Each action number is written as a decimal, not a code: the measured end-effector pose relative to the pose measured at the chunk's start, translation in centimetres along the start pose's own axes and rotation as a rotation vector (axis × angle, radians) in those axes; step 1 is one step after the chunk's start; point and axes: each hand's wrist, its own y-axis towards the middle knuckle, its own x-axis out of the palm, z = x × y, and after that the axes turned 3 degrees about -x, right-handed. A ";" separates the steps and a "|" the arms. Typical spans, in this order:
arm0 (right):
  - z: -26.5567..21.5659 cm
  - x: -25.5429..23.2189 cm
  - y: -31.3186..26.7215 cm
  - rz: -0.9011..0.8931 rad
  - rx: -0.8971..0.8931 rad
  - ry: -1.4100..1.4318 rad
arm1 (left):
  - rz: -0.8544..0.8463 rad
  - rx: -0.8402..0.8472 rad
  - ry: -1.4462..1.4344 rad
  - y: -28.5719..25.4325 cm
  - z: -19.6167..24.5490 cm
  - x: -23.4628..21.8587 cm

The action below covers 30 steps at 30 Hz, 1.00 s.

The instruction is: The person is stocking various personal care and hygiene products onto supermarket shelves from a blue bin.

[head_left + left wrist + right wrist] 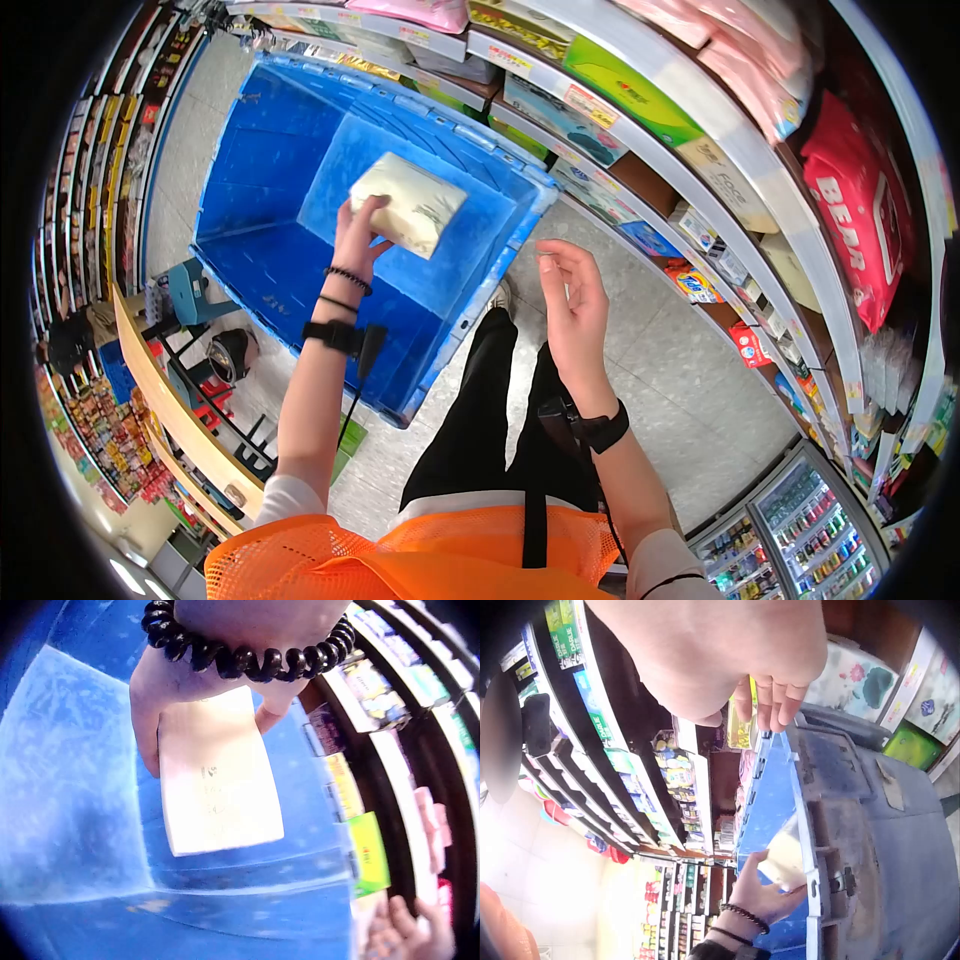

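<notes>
A cream-coloured soft pack with faint printing is gripped by the left hand over the blue bin. In the left wrist view the pack sits between thumb and fingers of the left hand, with the bin's blue walls around it. Outside the bin's right rim, the right hand hangs with relaxed fingers and holds nothing. From the right wrist view, the right hand is seen near the bin's edge, and whether it touches that edge cannot be told.
Shelves of packaged goods curve along the right, with a red bag on them. A drinks cooler stands at the lower right. At the left are a wooden-edged counter and a teal stool. Grey floor tiles show beside the legs.
</notes>
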 end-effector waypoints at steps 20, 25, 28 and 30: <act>-7.5 -22.7 -4.6 -0.049 0.366 0.311 | -0.958 0.239 0.105 -22.0 4.3 20.3; -6.7 -28.6 -8.0 0.027 0.373 0.415 | -1.276 0.059 0.495 -24.5 1.9 27.0; -5.7 -31.7 -9.9 0.154 0.359 0.419 | -1.322 0.032 0.577 -25.4 -0.3 30.6; -5.0 -33.9 -11.0 0.142 0.299 0.361 | -1.331 0.066 0.620 -26.0 -1.5 32.9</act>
